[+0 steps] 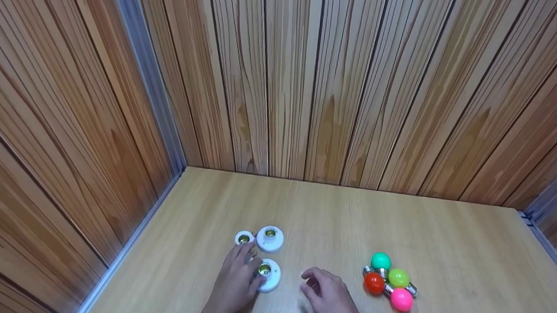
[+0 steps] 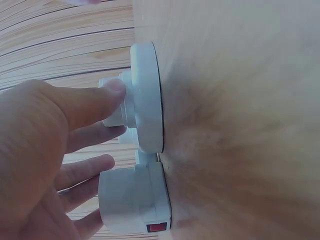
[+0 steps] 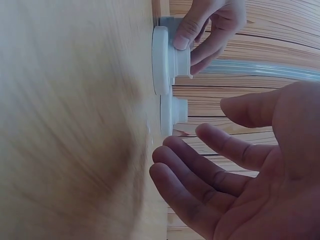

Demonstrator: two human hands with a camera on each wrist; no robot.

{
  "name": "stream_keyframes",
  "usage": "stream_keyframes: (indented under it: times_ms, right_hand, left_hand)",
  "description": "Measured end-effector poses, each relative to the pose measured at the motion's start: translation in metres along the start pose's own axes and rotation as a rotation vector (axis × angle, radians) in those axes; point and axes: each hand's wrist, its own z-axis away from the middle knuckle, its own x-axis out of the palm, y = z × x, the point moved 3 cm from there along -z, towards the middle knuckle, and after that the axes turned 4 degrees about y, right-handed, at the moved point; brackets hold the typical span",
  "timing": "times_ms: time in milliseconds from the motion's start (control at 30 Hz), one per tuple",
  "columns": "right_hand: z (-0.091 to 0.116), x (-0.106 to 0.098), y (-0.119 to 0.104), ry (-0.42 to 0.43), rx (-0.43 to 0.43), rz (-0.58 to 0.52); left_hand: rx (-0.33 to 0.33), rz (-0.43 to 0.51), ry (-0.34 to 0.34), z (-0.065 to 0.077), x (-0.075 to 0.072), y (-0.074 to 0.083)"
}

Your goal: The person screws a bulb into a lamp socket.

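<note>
Head view: left hand pinches front socket, partly hiding small socket; right hand relaxed; bulbs clustered rightward.

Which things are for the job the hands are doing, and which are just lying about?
In the job, it seems:
near round lamp socket, gripped by the left hand
perhaps the red-marked lamp socket beside that hand; touching is unclear

Just lying about now, maybe needed later:
far round lamp socket
green bulb
yellow-green bulb
red bulb
pink bulb
</note>
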Motion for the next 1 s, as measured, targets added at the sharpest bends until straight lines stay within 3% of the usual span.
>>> stream_keyframes:
  times_ms: [133, 400, 567, 667, 800, 1000]
  right_hand:
    - [0.0, 0.0, 0.0, -0.005, 0.003, -0.002]
    - [0.002, 0.0, 0.0, 0.021, -0.053, 0.047]
    - [0.002, -0.012, 0.002, 0.052, -0.009, 0.063]
    - [0.003, -0.028, 0.004, 0.128, 0.023, 0.105]
    - [0.006, -0.048, 0.009, 0.294, 0.029, 0.211]
    - [0.017, -0.064, 0.021, 0.468, 0.021, 0.336]
  left_hand:
    - [-0.023, 0.021, -0.018, -0.001, 0.0, 0.0]
    - [-0.02, 0.009, 0.016, 0.001, 0.0, 0.002]
    - [-0.02, 0.013, 0.017, -0.001, -0.001, 0.005]
    - [-0.023, 0.039, 0.026, -0.002, -0.003, 0.009]
    - [-0.022, 0.069, 0.037, -0.003, -0.005, 0.012]
    - [-0.028, 0.083, 0.006, 0.0, -0.001, 0.015]
